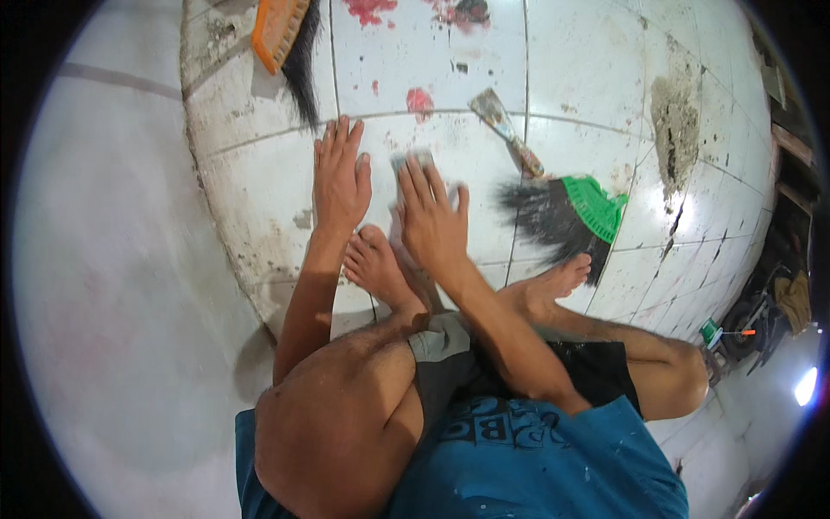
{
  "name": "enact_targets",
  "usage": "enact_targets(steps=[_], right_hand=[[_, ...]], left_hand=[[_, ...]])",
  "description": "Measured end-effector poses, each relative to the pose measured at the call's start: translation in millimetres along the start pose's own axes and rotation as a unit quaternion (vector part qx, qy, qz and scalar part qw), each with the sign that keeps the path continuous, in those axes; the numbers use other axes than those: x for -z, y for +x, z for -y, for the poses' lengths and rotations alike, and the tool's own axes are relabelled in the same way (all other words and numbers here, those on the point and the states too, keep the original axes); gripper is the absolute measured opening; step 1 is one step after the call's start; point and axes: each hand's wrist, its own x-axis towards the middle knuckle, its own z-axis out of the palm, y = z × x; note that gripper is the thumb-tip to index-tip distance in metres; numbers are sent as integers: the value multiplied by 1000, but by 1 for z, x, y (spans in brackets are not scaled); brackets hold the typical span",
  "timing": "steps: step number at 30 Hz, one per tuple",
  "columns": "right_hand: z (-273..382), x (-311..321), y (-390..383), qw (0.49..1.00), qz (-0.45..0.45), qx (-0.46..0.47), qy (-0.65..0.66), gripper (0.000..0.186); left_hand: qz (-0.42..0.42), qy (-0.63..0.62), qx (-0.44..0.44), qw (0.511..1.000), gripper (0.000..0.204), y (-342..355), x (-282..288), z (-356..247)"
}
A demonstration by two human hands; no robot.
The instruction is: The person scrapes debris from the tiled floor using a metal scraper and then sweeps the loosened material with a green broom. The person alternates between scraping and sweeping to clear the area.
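Note:
I squat on a white tiled floor [432, 78]. My left hand [340, 177] lies flat on a tile, fingers spread, holding nothing. Just to its right, my right hand [430, 216] presses down on a small grey pad [413, 161], whose blurred top edge shows beyond my fingertips. Both my bare feet [380, 268] rest on the tiles just below my hands. A putty scraper [506, 130] with a dirty blade lies beyond my right hand.
A green-headed brush [571, 216] with black bristles lies right of my right hand. An orange brush [285, 39] lies at the top left. Red paint stains [419, 99] and a cement patch [674, 130] mark the tiles. A grey wall [104, 259] rises at left.

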Motion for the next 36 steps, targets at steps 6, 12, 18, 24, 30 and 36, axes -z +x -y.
enact_targets(steps=[6,12,18,24,30,36], right_hand=[[-7,-3,9,1000,9,23,-2,57],[-15,-1,13,997,14,76,-18,63],[-14,6,3,995,44,79,-34,64],[-9,23,60,993,39,87,-66,59],[-4,11,22,995,55,79,-25,62],[-13,11,43,996,39,71,-30,62]], left_hand=[[111,8,-4,994,60,-21,14,-52],[140,119,-14,983,63,-38,3,-58],[199,197,-38,959,63,-43,12,-70],[120,199,-36,972,64,7,21,-58],[198,223,-2,955,67,-29,27,-67],[170,189,-27,967,69,-1,22,-49]])
